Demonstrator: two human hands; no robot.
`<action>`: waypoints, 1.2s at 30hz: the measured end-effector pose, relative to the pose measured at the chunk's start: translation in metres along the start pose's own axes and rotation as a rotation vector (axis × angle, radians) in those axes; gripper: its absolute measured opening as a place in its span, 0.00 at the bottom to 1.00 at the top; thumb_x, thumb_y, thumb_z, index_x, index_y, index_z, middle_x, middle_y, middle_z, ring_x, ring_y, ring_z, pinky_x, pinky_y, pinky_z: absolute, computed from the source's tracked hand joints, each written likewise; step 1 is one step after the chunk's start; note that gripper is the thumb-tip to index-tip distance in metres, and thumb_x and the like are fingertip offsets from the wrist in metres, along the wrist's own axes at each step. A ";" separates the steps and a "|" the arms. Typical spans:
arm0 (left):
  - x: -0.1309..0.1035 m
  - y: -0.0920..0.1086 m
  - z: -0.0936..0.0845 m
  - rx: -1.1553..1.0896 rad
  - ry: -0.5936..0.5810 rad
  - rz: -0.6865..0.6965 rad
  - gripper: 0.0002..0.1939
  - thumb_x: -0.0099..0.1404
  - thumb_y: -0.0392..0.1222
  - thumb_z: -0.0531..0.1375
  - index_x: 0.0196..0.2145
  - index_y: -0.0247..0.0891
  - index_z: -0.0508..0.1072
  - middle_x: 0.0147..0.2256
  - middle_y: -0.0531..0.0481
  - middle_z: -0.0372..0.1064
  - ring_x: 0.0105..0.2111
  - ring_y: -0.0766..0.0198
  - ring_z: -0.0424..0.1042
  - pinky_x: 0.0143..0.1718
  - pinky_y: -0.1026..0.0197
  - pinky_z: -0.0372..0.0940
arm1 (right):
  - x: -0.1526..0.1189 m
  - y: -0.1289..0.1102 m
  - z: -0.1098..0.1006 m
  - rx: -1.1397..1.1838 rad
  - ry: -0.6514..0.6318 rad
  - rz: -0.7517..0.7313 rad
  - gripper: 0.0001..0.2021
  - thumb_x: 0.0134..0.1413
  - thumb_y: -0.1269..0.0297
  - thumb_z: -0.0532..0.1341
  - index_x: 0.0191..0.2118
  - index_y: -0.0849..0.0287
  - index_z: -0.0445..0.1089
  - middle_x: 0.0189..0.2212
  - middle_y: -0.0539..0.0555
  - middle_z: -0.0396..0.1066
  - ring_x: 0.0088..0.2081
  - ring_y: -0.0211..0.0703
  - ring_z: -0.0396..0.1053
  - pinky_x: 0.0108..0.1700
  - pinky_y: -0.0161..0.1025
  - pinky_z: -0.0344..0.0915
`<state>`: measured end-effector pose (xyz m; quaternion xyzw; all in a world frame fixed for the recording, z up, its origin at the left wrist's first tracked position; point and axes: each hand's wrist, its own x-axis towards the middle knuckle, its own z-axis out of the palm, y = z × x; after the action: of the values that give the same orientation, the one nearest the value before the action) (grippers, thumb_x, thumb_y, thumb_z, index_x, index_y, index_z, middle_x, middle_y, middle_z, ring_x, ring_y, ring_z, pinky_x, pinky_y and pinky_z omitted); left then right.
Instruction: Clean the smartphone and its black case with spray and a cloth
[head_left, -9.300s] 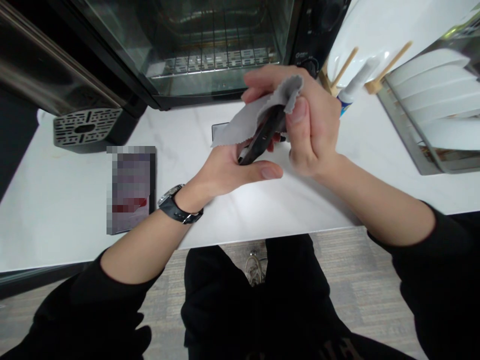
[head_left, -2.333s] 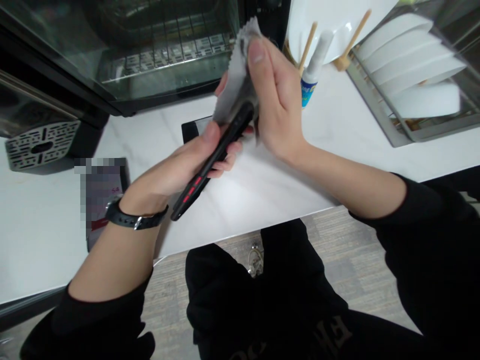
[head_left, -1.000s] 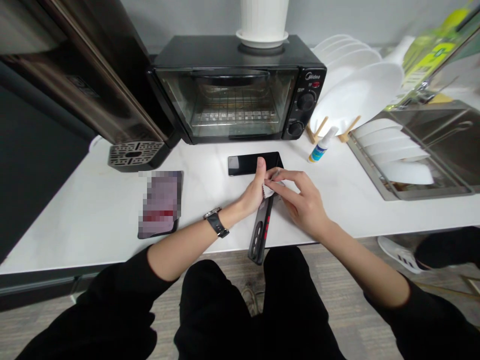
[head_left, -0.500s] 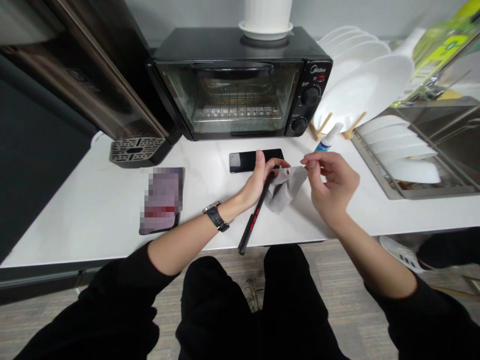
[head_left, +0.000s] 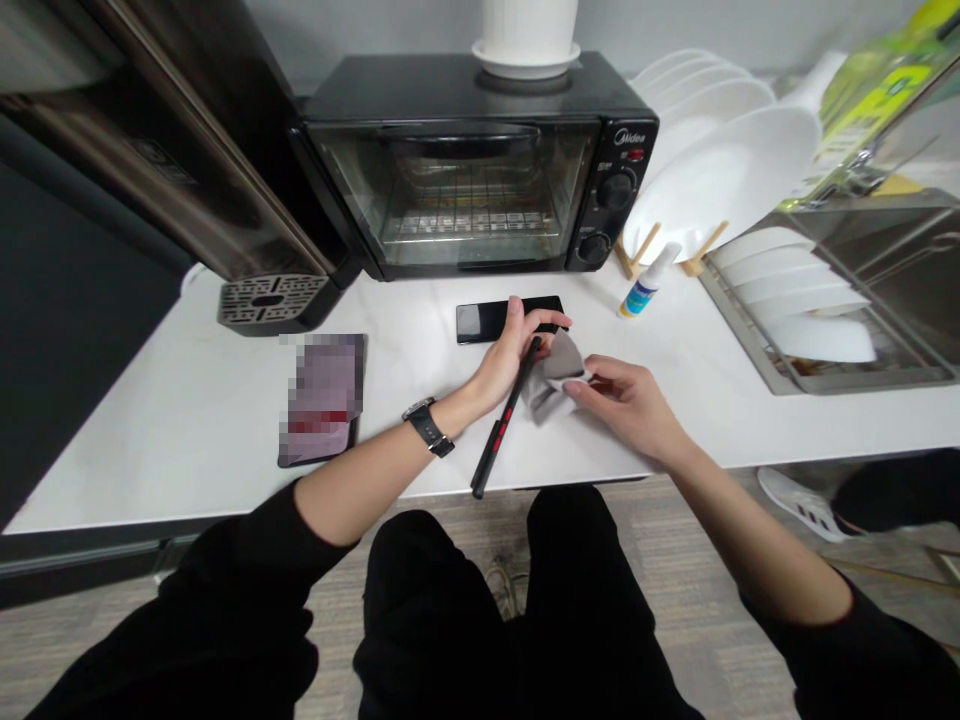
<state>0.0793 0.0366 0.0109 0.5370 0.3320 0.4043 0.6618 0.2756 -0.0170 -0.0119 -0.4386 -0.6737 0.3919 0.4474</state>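
Observation:
My left hand (head_left: 499, 360), with a watch (head_left: 428, 427) on its wrist, holds a slim black phone (head_left: 499, 438) seen edge-on, with red buttons along its side. The phone tilts over the counter's front edge; its faces are mostly hidden. My right hand (head_left: 630, 400) pinches a crumpled grey cloth (head_left: 551, 400), which is bunched against the far side of the phone. Behind my left fingers a second black phone (head_left: 487, 322) lies flat on the counter. Beyond my right hand stands a small spray bottle (head_left: 641, 293) with a blue and yellow label.
On the white counter (head_left: 420, 370), a black toaster oven (head_left: 465, 200) carries a white pot (head_left: 529, 35). A blurred-out phone-like device (head_left: 322, 400) lies left, near a drinks dispenser (head_left: 270, 300). White plates (head_left: 727, 160) in a rack and the sink (head_left: 900, 250) are right. A person's shoe (head_left: 802, 500) shows below.
My right hand has moved left and down, pressing the cloth toward the phone, its fingers now lower on the cloth. The spray bottle has come fully into sight. My left hand has barely moved.

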 end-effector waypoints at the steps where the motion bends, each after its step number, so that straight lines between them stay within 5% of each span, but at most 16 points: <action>1: 0.001 0.000 0.000 0.015 0.009 0.016 0.46 0.72 0.79 0.35 0.46 0.37 0.74 0.23 0.55 0.56 0.24 0.65 0.57 0.29 0.62 0.55 | 0.001 0.000 -0.002 0.006 0.056 -0.013 0.14 0.63 0.50 0.69 0.39 0.56 0.79 0.28 0.48 0.75 0.27 0.35 0.69 0.28 0.33 0.69; 5: 0.002 -0.001 0.000 0.051 -0.013 0.021 0.48 0.72 0.77 0.32 0.48 0.36 0.74 0.21 0.58 0.50 0.23 0.65 0.51 0.29 0.60 0.51 | 0.007 -0.009 -0.009 -0.027 0.390 -0.123 0.11 0.69 0.51 0.64 0.42 0.53 0.77 0.35 0.51 0.78 0.36 0.39 0.75 0.35 0.36 0.73; 7: 0.003 -0.001 0.001 0.045 -0.043 0.003 0.48 0.72 0.77 0.32 0.50 0.36 0.74 0.21 0.58 0.51 0.22 0.65 0.51 0.28 0.61 0.50 | 0.011 -0.018 -0.009 -0.200 0.461 -0.262 0.07 0.69 0.57 0.64 0.43 0.51 0.79 0.42 0.54 0.81 0.43 0.44 0.78 0.43 0.42 0.78; 11: 0.003 -0.004 0.001 -0.059 -0.011 -0.034 0.43 0.74 0.75 0.36 0.48 0.37 0.75 0.26 0.52 0.65 0.27 0.64 0.64 0.32 0.62 0.60 | 0.015 -0.028 0.008 -0.503 0.156 -0.590 0.15 0.70 0.69 0.60 0.55 0.50 0.78 0.56 0.56 0.81 0.60 0.51 0.78 0.62 0.54 0.79; 14: 0.003 -0.005 -0.002 -0.195 -0.038 -0.107 0.40 0.75 0.74 0.40 0.50 0.38 0.74 0.26 0.51 0.68 0.28 0.63 0.68 0.32 0.62 0.63 | 0.009 -0.025 0.024 -0.596 0.022 -0.732 0.16 0.68 0.71 0.60 0.57 0.56 0.77 0.55 0.58 0.82 0.64 0.54 0.76 0.64 0.57 0.79; 19: 0.004 -0.003 -0.003 -0.112 -0.083 -0.102 0.42 0.73 0.77 0.38 0.51 0.39 0.72 0.17 0.58 0.52 0.17 0.68 0.47 0.20 0.63 0.44 | -0.018 -0.033 0.052 -0.578 -0.048 -0.921 0.10 0.70 0.68 0.61 0.38 0.53 0.80 0.46 0.50 0.85 0.60 0.49 0.80 0.65 0.51 0.80; 23: 0.005 -0.002 0.000 0.027 -0.054 -0.011 0.49 0.70 0.79 0.31 0.50 0.34 0.71 0.15 0.61 0.45 0.17 0.69 0.41 0.22 0.62 0.39 | -0.032 -0.050 0.065 -0.553 -0.219 -1.050 0.12 0.72 0.67 0.60 0.40 0.55 0.82 0.48 0.48 0.85 0.60 0.41 0.79 0.68 0.40 0.76; 27: 0.005 -0.003 -0.002 0.058 -0.104 -0.036 0.49 0.70 0.80 0.34 0.52 0.35 0.71 0.16 0.61 0.46 0.17 0.69 0.42 0.22 0.62 0.40 | -0.019 -0.043 0.047 -0.649 -0.218 -1.028 0.12 0.73 0.66 0.59 0.49 0.62 0.80 0.57 0.57 0.81 0.64 0.44 0.76 0.70 0.45 0.72; 30: 0.004 -0.003 -0.003 -0.012 -0.093 -0.110 0.44 0.70 0.80 0.42 0.51 0.37 0.72 0.20 0.58 0.56 0.19 0.68 0.54 0.23 0.65 0.49 | 0.000 -0.026 0.024 -0.734 -0.128 -0.958 0.12 0.72 0.72 0.59 0.53 0.66 0.77 0.60 0.64 0.78 0.67 0.51 0.71 0.68 0.53 0.75; 33: 0.002 0.000 0.001 -0.173 -0.069 -0.164 0.40 0.72 0.78 0.45 0.49 0.37 0.70 0.31 0.48 0.73 0.30 0.62 0.73 0.30 0.63 0.64 | 0.011 -0.017 0.013 -0.786 -0.059 -0.850 0.12 0.69 0.76 0.60 0.52 0.64 0.77 0.61 0.66 0.77 0.67 0.55 0.71 0.65 0.54 0.77; 36: 0.003 0.002 0.002 -0.228 -0.064 -0.187 0.38 0.73 0.76 0.45 0.49 0.38 0.69 0.31 0.47 0.74 0.30 0.61 0.74 0.30 0.62 0.66 | 0.007 -0.018 0.020 -0.765 -0.017 -0.803 0.10 0.68 0.77 0.59 0.46 0.63 0.78 0.61 0.67 0.77 0.68 0.56 0.70 0.65 0.54 0.78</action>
<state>0.0822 0.0380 0.0130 0.4377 0.3115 0.3586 0.7635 0.2512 -0.0184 0.0008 -0.2754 -0.8859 -0.0784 0.3648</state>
